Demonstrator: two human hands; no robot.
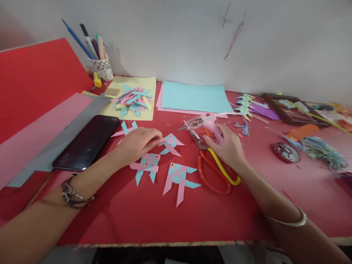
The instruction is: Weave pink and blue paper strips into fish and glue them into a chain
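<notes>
R hand: fingers wrapped approx. round the handle of the glue gun, above the scissors. L hand: fingers part-curled, tips by a woven paper piece mid-bench, betw. both hands; can't tell if pinched, bit blurry. Risks: nozzle faces L, so a careless swing could burn L fingers; a stray drip, if hot, could spoil the paper.

Glare pales the red table at right; edges blur.
</notes>
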